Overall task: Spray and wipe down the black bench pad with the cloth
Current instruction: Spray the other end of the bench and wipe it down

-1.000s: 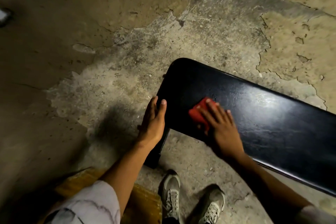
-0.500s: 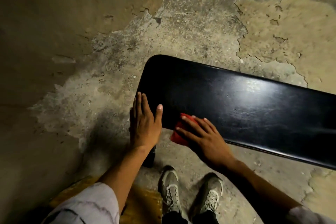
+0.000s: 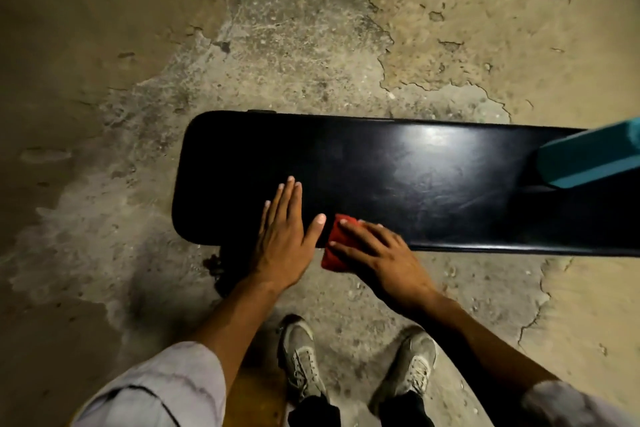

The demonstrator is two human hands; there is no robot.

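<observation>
The black bench pad [image 3: 398, 180] runs across the middle of the view, glossy, with its rounded end at the left. My left hand [image 3: 284, 236] lies flat and open on the pad's near edge close to that end. Just to its right, my right hand [image 3: 377, 258] presses a red cloth [image 3: 333, 248] against the pad's near edge; part of the cloth hangs over the side. The cloth is partly hidden under my fingers. No spray bottle can be made out with certainty.
A teal block-shaped object [image 3: 588, 158] lies on the pad at the far right. Below the pad's left end a dark bench leg [image 3: 223, 270] stands on the cracked concrete floor [image 3: 311, 45]. My two grey shoes [image 3: 356, 364] are by the near side.
The view has swung so the pad lies level. My left hand moved from the pad's end onto its top near edge. My right hand slid the cloth along the near edge.
</observation>
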